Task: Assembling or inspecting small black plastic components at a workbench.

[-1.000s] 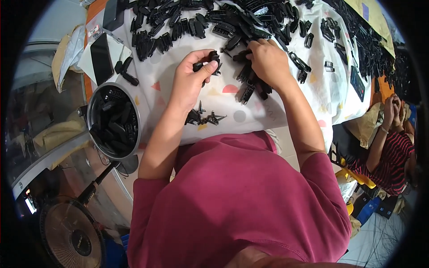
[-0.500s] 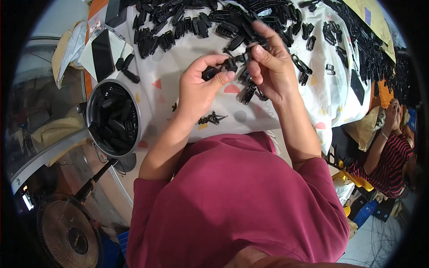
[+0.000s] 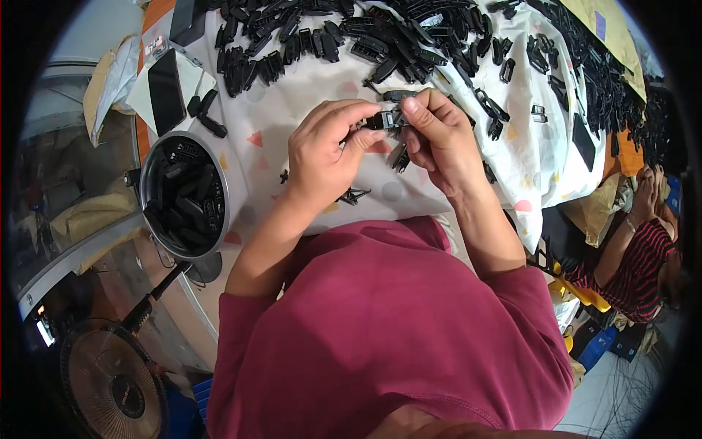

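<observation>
Between the thumb and fingers of my left hand (image 3: 325, 150) is a small black plastic clip (image 3: 379, 121), held above the near part of the table. My right hand (image 3: 446, 143) pinches at the clip's right end, thumb against fingertips. Part of the clip is hidden by the fingers of both hands. Just beyond the hands lie other black clip pieces on the cloth. Close to my left wrist rests a little heap of thin dark metal parts (image 3: 354, 196), partly covered by the wrist.
Heaps of black clip pieces (image 3: 395, 51) cover the far side of the patterned white cloth (image 3: 256, 175). At the left are a metal bowl (image 3: 227, 208) of black pieces and a dark phone (image 3: 167, 91). A fan (image 3: 121, 388) stands lower left; a person (image 3: 629, 249) sits at the right.
My right hand has come down and left from its raised, spread pose to meet the clip. My left hand has turned slightly, bringing the clip between both hands.
</observation>
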The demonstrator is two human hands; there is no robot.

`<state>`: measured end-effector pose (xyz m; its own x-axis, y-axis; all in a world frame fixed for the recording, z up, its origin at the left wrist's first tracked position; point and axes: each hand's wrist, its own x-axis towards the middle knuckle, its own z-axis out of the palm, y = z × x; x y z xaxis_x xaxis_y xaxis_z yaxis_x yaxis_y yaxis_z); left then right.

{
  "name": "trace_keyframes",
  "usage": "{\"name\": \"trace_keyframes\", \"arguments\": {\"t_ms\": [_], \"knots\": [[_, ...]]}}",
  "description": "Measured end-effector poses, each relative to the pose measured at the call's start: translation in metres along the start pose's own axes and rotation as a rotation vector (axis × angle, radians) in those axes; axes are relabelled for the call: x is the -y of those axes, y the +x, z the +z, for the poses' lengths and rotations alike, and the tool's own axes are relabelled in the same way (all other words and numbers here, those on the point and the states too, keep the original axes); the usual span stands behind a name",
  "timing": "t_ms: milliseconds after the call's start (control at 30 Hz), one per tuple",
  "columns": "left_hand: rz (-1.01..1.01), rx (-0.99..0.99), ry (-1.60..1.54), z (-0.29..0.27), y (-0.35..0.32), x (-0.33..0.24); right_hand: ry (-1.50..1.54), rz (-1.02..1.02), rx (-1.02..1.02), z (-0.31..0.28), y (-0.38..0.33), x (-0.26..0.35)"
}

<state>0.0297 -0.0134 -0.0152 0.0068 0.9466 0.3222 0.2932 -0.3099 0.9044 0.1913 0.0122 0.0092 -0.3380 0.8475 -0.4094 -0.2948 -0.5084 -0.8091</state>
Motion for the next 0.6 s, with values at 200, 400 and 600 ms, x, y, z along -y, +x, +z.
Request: {"name": "trace_keyframes", "arguments": {"t_ms": [200,400,600], "knots": [[-0.241,0.044,-0.275,0.009,-0.007,0.012,0.015,0.037,-0.147,0.009,0.005,-0.02],[-0.533,-0.003,-0.707,0.023,-0.01,0.005,-0.46,-0.331,-0.144,0.007,-0.006,-0.047],[-0.683,0.066,-1.059,0.015,-0.009,0.015,-0.629,-0.21,-0.073,-0.012,-0.015,-0.051]]}}
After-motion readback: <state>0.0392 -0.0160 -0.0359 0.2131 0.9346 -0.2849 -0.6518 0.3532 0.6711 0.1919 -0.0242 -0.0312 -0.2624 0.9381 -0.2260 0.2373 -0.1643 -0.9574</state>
